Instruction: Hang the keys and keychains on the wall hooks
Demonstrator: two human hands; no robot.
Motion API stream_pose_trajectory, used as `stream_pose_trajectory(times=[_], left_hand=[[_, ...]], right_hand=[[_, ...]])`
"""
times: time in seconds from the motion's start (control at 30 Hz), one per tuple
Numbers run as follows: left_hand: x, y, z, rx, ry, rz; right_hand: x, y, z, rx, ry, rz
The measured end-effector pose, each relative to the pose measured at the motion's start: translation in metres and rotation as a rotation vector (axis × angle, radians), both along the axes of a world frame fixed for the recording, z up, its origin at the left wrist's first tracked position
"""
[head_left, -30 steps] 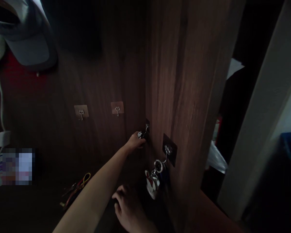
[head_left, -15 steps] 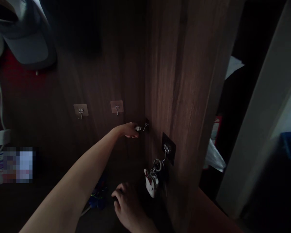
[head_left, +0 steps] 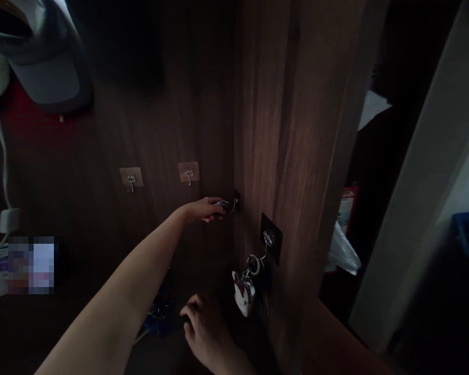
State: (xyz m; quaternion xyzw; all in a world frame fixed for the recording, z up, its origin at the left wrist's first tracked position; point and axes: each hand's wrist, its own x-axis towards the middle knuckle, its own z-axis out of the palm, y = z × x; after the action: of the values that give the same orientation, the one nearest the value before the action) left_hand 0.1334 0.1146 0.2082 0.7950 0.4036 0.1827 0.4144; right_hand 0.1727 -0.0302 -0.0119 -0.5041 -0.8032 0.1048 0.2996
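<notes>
My left hand [head_left: 209, 209] reaches into the corner with its fingers closed on a small metallic bunch that looks like keys [head_left: 221, 203]. Just beyond its fingertips is a wire hook [head_left: 235, 203] on the side panel. Low in the middle, my right hand [head_left: 203, 325] has loosely curled fingers, the thumb apart from them; nothing shows in it. To its right, a white-and-red character keychain [head_left: 244, 294] hangs by a ring from another hook [head_left: 268, 239] on a dark square pad.
Two bare adhesive hooks, the left one [head_left: 131, 178] and the right one [head_left: 189, 173], are on the back panel. A grey cap [head_left: 49, 78] hangs upper left beside a white cable [head_left: 2, 151]. Blue items [head_left: 156, 323] lie low behind my left forearm. The side panel [head_left: 293, 130] rises at right.
My left hand has turned slightly at the corner hook, and the metallic bunch in its fingers has tilted. My right hand has stayed in place. The view has shifted a little.
</notes>
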Motion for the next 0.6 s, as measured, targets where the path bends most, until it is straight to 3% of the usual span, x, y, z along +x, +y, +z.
stream_pose_trajectory(times=[0.17, 0.3, 0.37, 0.43, 0.6], left_hand=[[0.002, 0.013, -0.011, -0.214, -0.285, 0.192], [0.006, 0.014, -0.014, -0.206, -0.428, 0.191], [-0.001, 0.009, -0.025, -0.157, -0.368, 0.201], [-0.016, 0.001, -0.046, -0.097, -0.208, 0.224], [-0.072, -0.027, -0.124, -0.04, 0.043, 0.171]], right_hand=[[0.0, 0.001, -0.004, 0.029, 0.02, -0.008], [0.001, 0.001, -0.003, 0.02, 0.019, -0.002], [0.002, 0.0, -0.001, 0.009, 0.008, 0.006], [0.002, -0.001, 0.002, -0.008, -0.002, 0.001], [0.001, -0.003, 0.007, -0.054, -0.006, -0.01]])
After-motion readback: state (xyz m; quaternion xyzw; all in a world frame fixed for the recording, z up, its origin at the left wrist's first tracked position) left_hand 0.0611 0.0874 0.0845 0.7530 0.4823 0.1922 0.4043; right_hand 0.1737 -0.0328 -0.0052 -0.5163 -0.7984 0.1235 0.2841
